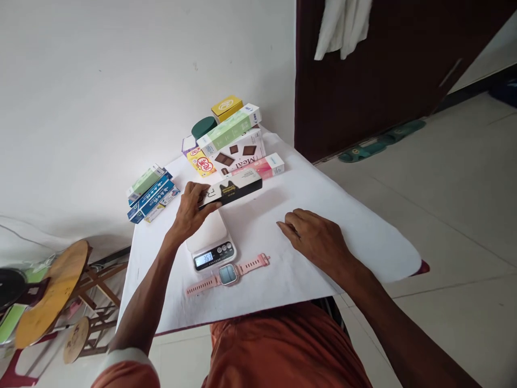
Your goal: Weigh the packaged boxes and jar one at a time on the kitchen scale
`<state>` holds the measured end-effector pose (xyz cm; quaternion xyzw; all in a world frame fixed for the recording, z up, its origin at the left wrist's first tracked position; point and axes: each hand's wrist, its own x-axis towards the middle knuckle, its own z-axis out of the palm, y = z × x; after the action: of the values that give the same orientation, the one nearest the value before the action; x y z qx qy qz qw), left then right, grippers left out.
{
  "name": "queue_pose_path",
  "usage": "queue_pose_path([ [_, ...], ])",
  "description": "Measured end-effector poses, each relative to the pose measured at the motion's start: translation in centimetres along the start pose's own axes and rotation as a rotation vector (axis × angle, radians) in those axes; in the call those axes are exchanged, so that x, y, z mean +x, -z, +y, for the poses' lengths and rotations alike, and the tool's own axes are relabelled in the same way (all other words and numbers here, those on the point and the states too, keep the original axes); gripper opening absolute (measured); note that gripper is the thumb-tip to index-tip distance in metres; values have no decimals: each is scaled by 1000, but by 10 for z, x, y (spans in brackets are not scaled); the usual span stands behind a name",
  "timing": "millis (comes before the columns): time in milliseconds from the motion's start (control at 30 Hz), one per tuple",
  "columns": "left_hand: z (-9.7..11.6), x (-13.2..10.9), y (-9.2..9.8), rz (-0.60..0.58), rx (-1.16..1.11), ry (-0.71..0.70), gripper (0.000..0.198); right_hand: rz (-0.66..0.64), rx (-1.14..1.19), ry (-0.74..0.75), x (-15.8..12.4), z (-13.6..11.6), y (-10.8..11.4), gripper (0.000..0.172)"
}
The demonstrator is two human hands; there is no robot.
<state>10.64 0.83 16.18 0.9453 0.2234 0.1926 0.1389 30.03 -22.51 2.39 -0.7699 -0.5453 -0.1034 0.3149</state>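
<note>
My left hand (192, 211) grips a long black-and-white box (238, 188) by its left end, holding it tilted above the table. Just below that hand stands a white digital scale (214, 245) with a lit display that seems to read 363; the hand and forearm hide part of its platform. A smartwatch with a pink strap (228, 274) lies flat in front of the scale. Over the right side of the table is my right hand (313, 234), fingers curled in, nothing visible in it. Behind the held box lies a pink-and-white box (266, 166), partly covered.
A chocolate-picture box (246, 150), a green box (232, 129), a yellow box (226, 106) and a dark green lid (204, 127) cluster at the back. Blue boxes (155, 200) are stacked at left. The white-covered table (343, 215) adjoins the wall.
</note>
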Motion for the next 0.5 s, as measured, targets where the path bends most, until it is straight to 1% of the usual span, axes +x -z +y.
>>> queue_pose_path([
  [100, -10, -53, 16, 26, -52, 92, 31, 13, -1, 13, -1, 1, 0, 40],
  [167, -19, -82, 17, 39, -90, 155, 32, 21, 4, 25, -2, 2, -1, 42],
  [233, -27, -106, 14, 49, -117, 213, 33, 27, 9, 35, -2, 2, -1, 44],
  [300, -34, -121, 9, 55, -135, 259, 34, 30, 13, 42, -2, 1, 0, 45],
  [367, -37, -131, 5, 48, -148, 300, 36, 22, 19, 42, -2, 0, 1, 47],
  [433, -38, -135, 5, 14, -151, 332, 41, 3, 25, 30, -1, -1, 2, 48],
  [500, -37, -136, 9, -20, -121, 345, 52, -21, 29, 11, -1, -2, 4, 48],
])
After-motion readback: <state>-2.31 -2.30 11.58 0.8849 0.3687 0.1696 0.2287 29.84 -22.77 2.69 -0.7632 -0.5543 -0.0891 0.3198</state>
